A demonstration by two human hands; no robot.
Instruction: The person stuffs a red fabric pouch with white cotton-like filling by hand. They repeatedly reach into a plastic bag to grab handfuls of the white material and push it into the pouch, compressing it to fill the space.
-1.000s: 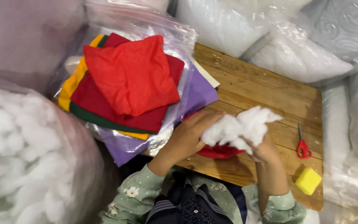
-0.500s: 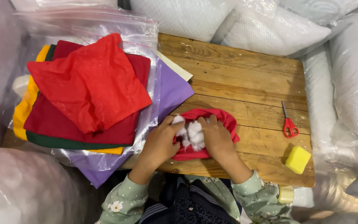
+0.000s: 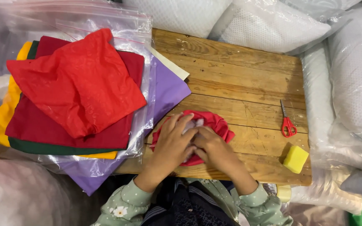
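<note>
A small red fabric piece [image 3: 214,123] lies on the wooden table [image 3: 239,75] near its front edge. White stuffing [image 3: 191,125] shows between my fingers at its opening. My left hand [image 3: 173,144] presses on the fabric's left side, fingers closed over the stuffing. My right hand [image 3: 215,148] lies against it on the right, pushing the stuffing into the fabric. Both hands touch each other over the piece.
A stack of red, maroon, green, yellow and purple cloth [image 3: 76,88] under clear plastic bags fills the left. Red-handled scissors [image 3: 288,123] and a yellow block [image 3: 296,159] lie at the right. Bagged white stuffing [image 3: 269,25] surrounds the table.
A second ago my hands held a large tuft of white stuffing above the red fabric. They have since pushed it down into the fabric, and little of it now shows.
</note>
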